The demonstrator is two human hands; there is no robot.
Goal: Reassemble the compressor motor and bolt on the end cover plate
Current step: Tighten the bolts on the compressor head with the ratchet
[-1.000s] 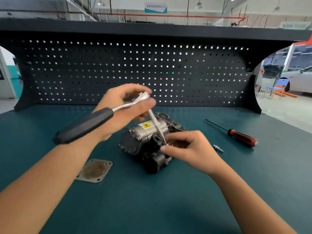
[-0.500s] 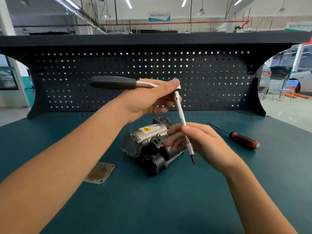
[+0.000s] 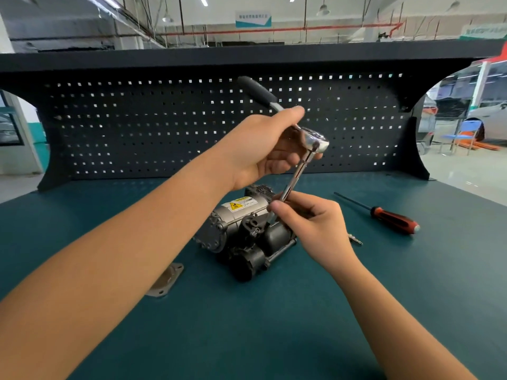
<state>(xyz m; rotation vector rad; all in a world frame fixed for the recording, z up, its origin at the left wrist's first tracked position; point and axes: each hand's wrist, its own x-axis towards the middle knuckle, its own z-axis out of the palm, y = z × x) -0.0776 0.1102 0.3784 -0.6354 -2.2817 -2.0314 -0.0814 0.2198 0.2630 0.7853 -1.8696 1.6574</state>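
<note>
The compressor motor [image 3: 241,231], silver and black with a yellow warning label, lies on the green bench [image 3: 274,325]. Above it my left hand [image 3: 260,149] grips the head of a ratchet wrench [image 3: 315,139], whose black handle points up and to the left. A long extension bar [image 3: 297,174] hangs from the ratchet head down towards the motor. My right hand [image 3: 310,220] pinches the bar's lower end just above the motor; the tip is hidden by my fingers. The grey end cover plate [image 3: 167,281] lies flat on the bench, left of the motor and partly under my left forearm.
A red-and-black screwdriver [image 3: 389,216] lies on the bench to the right. A small bolt or bit [image 3: 355,239] rests beside my right wrist. A black pegboard back panel [image 3: 164,127] closes off the far edge of the bench.
The ratchet handle has swung from pointing left to pointing up and back. Both hands shifted right, and the extension bar's lower end has come down over the motor's top.
</note>
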